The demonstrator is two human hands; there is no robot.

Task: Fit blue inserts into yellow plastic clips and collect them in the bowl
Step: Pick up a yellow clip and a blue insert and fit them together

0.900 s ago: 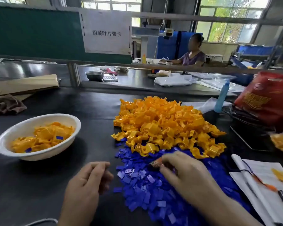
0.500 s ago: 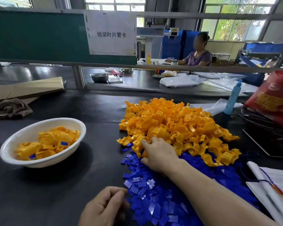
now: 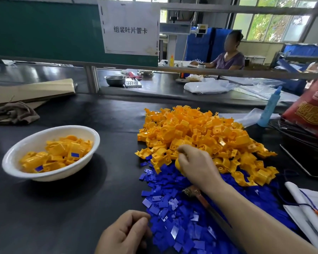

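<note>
A heap of yellow clips (image 3: 200,136) lies on the black table, with a spread of blue inserts (image 3: 173,208) in front of it. My right hand (image 3: 196,165) reaches to the heap's near edge. Its fingers are curled round one yellow clip (image 3: 178,165) that shows under the palm. My left hand (image 3: 125,233) rests at the bottom edge beside the blue inserts, fingers curled against the thumb, with nothing visible in it. The white bowl (image 3: 17,153) at the left holds several yellow clips with blue inserts fitted.
A brown-handled tool (image 3: 193,192) lies on the blue inserts under my right forearm. White papers (image 3: 305,204) lie at the right edge, with a blue bottle (image 3: 269,109) and red bag (image 3: 310,110) behind them. A rag (image 3: 15,111) and cardboard sit far left. A person sits at the far bench.
My right hand moved from the blue inserts up to the yellow heap and closed round a clip. My left hand stayed low near the table's front edge.
</note>
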